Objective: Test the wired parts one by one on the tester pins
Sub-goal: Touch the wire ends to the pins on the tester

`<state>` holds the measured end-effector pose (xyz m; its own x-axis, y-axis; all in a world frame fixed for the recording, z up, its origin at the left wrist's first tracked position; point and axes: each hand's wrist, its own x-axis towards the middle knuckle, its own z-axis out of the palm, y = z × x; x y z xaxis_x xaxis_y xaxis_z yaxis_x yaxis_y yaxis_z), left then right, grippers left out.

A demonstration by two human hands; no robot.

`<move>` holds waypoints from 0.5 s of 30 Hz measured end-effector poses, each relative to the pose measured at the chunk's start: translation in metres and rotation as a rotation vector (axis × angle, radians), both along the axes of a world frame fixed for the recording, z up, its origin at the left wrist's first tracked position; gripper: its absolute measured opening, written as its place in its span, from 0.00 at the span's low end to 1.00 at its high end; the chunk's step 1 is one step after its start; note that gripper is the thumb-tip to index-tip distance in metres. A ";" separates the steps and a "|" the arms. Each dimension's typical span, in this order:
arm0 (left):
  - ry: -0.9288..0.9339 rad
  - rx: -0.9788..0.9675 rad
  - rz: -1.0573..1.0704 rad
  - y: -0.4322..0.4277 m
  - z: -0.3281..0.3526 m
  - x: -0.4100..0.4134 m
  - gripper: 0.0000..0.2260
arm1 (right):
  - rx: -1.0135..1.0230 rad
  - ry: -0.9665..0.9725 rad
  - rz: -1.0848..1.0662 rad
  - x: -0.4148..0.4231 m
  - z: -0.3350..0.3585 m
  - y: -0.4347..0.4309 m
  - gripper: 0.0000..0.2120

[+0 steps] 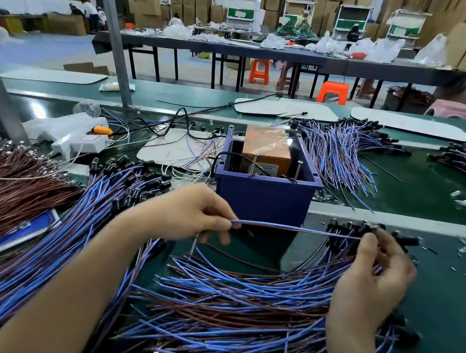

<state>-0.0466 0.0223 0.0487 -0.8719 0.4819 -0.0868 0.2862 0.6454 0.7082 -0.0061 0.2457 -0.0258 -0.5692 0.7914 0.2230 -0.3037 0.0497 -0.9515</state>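
Tangling is my main worry. The wired part (294,228) is stretched level between both hands, just in front of the blue box (261,200) and above the loose heap (235,295) on the tabletop (451,308) at 6 o'clock. A neighbouring lead could snag and ride up with it.

My left hand (196,216) pinches the wire's free end between thumb and forefinger. My right hand (375,279) is curled round the black head at 3 o'clock.

The tester pins (298,170) stand upright in the box's open top at 12 o'clock (two thin screws, by the look). If both leads land on one pin, or a tip slips off, I'd judge the reading false.

Several things are hard to make out:
- My left fingers cover the bare tips, so I cannot tell whether they are split apart.
- I cannot tell which black head in the cluster at the right is mine.
- The orange unit (267,148) behind the pins has a label too small to read.
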 end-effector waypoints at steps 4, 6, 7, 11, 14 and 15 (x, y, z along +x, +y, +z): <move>0.069 -0.102 0.079 -0.034 0.011 -0.006 0.07 | 0.123 -0.093 -0.114 -0.004 -0.002 0.008 0.19; 0.084 -0.077 0.107 -0.044 0.015 -0.007 0.06 | 0.237 -0.136 -0.139 -0.004 -0.005 0.010 0.21; 0.070 -0.012 0.128 -0.046 0.016 -0.007 0.04 | 0.306 -0.164 -0.150 -0.004 -0.006 0.011 0.21; -0.022 0.324 0.162 -0.043 0.022 -0.002 0.09 | 0.641 -0.363 -0.149 -0.003 -0.008 0.002 0.17; -0.073 0.547 0.123 -0.033 0.026 0.003 0.09 | 0.865 -0.540 -0.055 0.000 -0.012 0.001 0.14; -0.088 0.618 0.129 -0.028 0.026 0.004 0.09 | 0.932 -0.608 -0.019 0.002 -0.013 0.000 0.12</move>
<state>-0.0425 -0.0054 0.0750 -0.9287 0.3573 0.0995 0.1568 0.1353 0.9783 -0.0046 0.2462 -0.0390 -0.7753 0.4693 0.4226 0.2086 0.8219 -0.5300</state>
